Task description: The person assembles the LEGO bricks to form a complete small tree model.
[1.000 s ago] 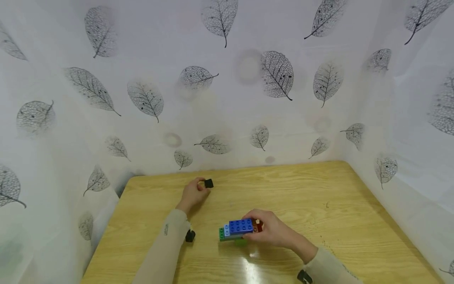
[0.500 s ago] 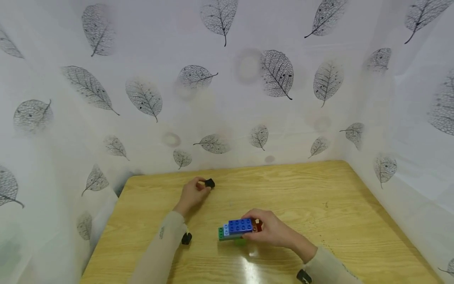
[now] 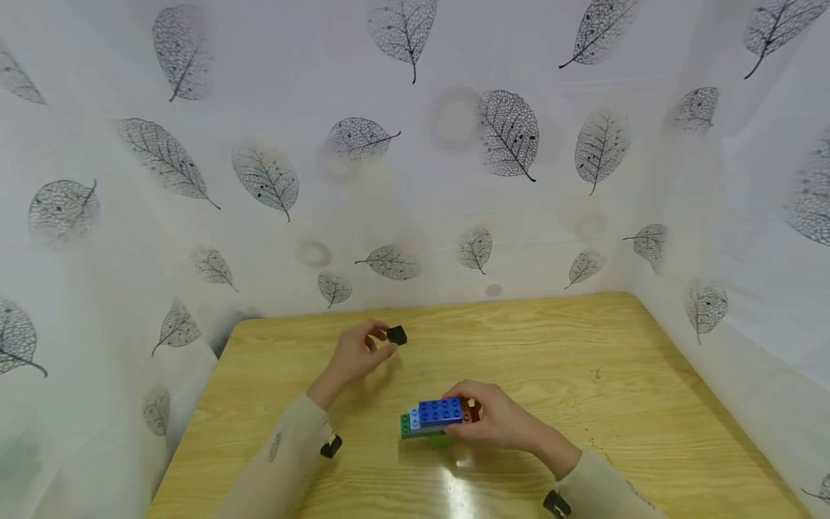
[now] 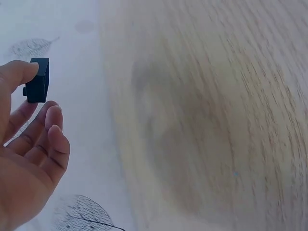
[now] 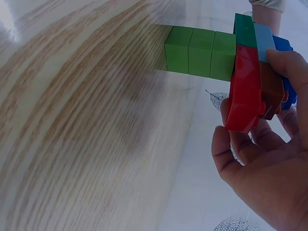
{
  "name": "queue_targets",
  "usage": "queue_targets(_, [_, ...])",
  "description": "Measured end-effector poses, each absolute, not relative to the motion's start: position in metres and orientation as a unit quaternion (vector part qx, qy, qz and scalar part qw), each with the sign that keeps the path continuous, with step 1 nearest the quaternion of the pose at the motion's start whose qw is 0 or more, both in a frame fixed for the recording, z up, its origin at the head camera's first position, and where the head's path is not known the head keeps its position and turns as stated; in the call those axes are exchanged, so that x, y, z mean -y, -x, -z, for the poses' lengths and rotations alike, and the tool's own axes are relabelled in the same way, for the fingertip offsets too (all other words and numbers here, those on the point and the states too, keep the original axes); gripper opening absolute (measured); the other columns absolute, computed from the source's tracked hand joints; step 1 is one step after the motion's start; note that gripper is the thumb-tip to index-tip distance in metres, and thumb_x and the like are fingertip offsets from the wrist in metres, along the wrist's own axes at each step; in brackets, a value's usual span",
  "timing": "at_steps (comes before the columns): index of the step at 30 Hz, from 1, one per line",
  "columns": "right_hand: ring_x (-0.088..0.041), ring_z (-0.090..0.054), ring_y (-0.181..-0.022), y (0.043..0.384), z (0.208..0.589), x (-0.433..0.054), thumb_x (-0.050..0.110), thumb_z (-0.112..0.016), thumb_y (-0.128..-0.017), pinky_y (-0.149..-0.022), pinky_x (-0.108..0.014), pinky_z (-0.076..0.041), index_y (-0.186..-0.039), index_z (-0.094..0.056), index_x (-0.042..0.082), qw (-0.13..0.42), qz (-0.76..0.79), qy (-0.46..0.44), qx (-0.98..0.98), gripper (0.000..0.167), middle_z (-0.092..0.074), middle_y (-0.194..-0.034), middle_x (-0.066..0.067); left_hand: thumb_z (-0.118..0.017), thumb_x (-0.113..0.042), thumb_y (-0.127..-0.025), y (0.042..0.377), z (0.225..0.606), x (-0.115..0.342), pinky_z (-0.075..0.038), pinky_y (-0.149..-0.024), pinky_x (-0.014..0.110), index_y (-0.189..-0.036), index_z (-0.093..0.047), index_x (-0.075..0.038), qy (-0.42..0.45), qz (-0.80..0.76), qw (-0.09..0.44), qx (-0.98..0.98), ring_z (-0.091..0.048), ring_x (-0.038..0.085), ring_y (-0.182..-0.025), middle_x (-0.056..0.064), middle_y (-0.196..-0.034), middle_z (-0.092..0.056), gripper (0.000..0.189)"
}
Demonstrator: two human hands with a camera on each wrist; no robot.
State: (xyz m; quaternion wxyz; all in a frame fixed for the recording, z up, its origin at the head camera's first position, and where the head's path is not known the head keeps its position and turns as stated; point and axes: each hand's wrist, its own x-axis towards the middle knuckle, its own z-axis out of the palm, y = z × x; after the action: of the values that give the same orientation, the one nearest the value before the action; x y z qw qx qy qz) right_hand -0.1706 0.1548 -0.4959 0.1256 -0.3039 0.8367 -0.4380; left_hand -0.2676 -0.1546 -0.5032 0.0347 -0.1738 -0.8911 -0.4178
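Observation:
My left hand (image 3: pixel 355 355) pinches a small black toy brick (image 3: pixel 397 335) between thumb and fingertips, above the far part of the table. The left wrist view shows that brick (image 4: pixel 37 82) with a stud on one side and a hollow on the other. Nearer the front, my right hand (image 3: pixel 498 419) grips a built piece of toy bricks by its right end. Its top is a blue brick (image 3: pixel 441 411). Seen from the right wrist, light green bricks (image 5: pixel 199 52) form a stem standing on the table, beneath dark green, red (image 5: pixel 244 91), light blue and brown bricks (image 5: pixel 271 85).
The wooden table (image 3: pixel 551 346) meets a white cloth (image 3: pixel 441 202) with grey leaf prints at the back and both sides. Small black devices sit at the left cuff (image 3: pixel 331 445) and the right cuff (image 3: pixel 556 504).
My left hand has moved a little to the right with the black brick, which has turned in the fingers. The right hand and the built bricks have stayed in place.

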Motion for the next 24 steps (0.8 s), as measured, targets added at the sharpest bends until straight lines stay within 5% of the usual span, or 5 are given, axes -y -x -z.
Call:
queue_targets(12, [-0.005,-0.059,-0.089,0.171,0.497,-0.155,0.035,-0.081,-0.094,-0.072,-0.025,-0.054,-0.126,-0.067,0.025,0.121,0.443,0.312,-0.831,0.036,-0.071,-0.115,0.003,-0.081,-0.027,-0.094,0.233,0.476,0.139,-0.056,-0.077,0.031,-0.124,-0.07,-0.015,0.245,0.432,0.038,0.867,-0.069,0.027,-0.098,0.004,-0.113,-0.074,0.034])
queue_targets(24, [-0.004,-0.057,-0.082,0.169,0.497,-0.155,0.03,-0.081,-0.094,-0.068,-0.024,-0.053,-0.125,-0.067,0.023,0.111,0.45,0.328,-0.823,0.035,-0.07,-0.111,0.002,-0.081,-0.025,-0.093,0.198,0.463,0.129,-0.056,-0.075,0.033,-0.121,-0.071,-0.016,0.315,0.439,0.051,0.84,-0.068,0.021,-0.094,-0.002,-0.11,-0.074,0.031])
